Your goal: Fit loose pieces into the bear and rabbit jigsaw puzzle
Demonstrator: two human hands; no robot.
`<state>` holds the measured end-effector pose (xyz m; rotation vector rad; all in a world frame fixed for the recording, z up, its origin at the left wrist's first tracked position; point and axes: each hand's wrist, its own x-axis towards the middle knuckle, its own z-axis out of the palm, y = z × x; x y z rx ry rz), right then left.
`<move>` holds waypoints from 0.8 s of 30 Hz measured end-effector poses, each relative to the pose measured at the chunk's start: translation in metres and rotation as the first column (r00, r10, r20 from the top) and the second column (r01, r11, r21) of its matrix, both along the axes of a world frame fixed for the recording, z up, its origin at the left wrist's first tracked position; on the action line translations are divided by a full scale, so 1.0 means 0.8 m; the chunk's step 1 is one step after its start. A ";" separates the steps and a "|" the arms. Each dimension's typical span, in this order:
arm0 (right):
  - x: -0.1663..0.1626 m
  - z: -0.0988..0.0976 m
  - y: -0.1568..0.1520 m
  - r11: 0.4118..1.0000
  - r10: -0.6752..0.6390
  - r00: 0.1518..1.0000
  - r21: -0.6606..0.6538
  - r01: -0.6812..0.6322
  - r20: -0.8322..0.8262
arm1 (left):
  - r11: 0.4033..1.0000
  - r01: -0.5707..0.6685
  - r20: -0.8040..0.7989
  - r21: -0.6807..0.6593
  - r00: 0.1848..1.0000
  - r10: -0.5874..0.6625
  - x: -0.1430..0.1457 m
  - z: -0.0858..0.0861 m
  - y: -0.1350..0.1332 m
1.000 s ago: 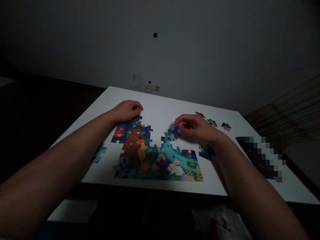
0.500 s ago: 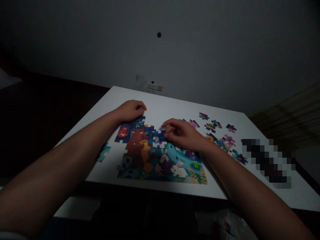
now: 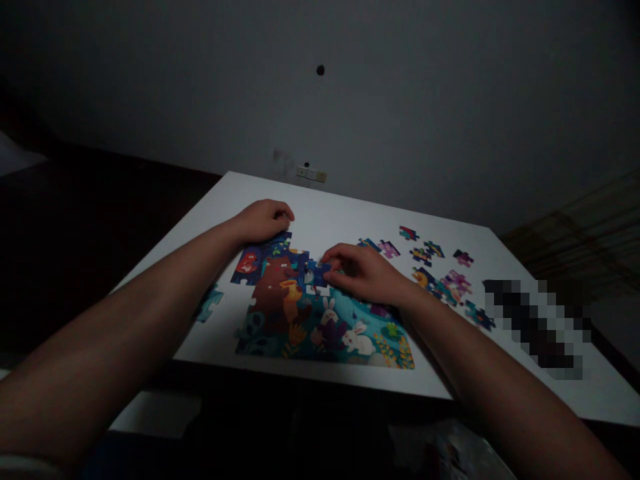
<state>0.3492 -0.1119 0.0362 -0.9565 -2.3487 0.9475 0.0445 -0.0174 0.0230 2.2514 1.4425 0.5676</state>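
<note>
Partly built jigsaw on a white desk [image 3: 340, 217], seen from above. The jigsaw [image 3: 327, 340] lies at the centre of the frame, its long axis running left to right and dipping slightly rightward; its straight edge faces the bottom of the frame, and the bear and rabbits stand heads toward the top. A blue piece [image 3: 315, 272] sits over the gap right of the bear, knobs showing on its left side; its long axis cannot be told. The right hand [image 3: 367, 272] pinches its right edge between thumb and forefinger. The left hand [image 3: 263, 220] rests at the jigsaw's upper left, fingers curled; whether they grip anything cannot be told. Loose pieces [image 3: 456, 285] lie scattered to the right, and a teal piece [image 3: 210, 305] beside the left forearm. Behind the desk, a dim grey wall [image 3: 425, 120] bears a socket strip [image 3: 311, 174] and, above it, a dark round spot [image 3: 321, 70].
</note>
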 end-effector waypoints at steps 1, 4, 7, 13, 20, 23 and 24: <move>0.000 0.000 0.000 1.000 0.011 1.000 0.017 -0.011 0.013 | 1.000 0.000 0.000 0.000 1.000 0.000 0.000 0.000 0.000; -0.001 0.002 -0.001 0.998 0.022 0.999 0.060 -0.024 0.039 | 1.000 0.008 -0.010 0.009 1.000 -0.008 -0.001 -0.001 0.001; -0.001 0.004 -0.001 0.997 0.012 0.998 0.074 -0.016 0.055 | 1.000 0.007 -0.011 0.017 1.000 -0.007 -0.001 -0.001 0.001; 0.001 0.006 -0.001 0.997 -0.027 1.000 0.077 0.027 0.006 | 1.000 0.007 -0.015 0.016 1.000 -0.007 -0.001 0.000 0.001; 0.006 0.008 0.004 0.976 -0.200 0.978 0.076 0.204 -0.059 | 1.000 0.008 -0.004 0.012 1.000 -0.008 -0.001 -0.001 0.002; 0.006 0.006 0.004 0.972 -0.218 0.975 0.085 0.220 -0.028 | 1.000 0.004 -0.009 0.007 1.000 -0.004 -0.001 0.000 0.000; 0.006 0.005 0.004 0.969 -0.226 0.974 0.098 0.227 -0.023 | 1.000 0.004 -0.011 0.004 1.000 -0.004 -0.001 0.001 0.000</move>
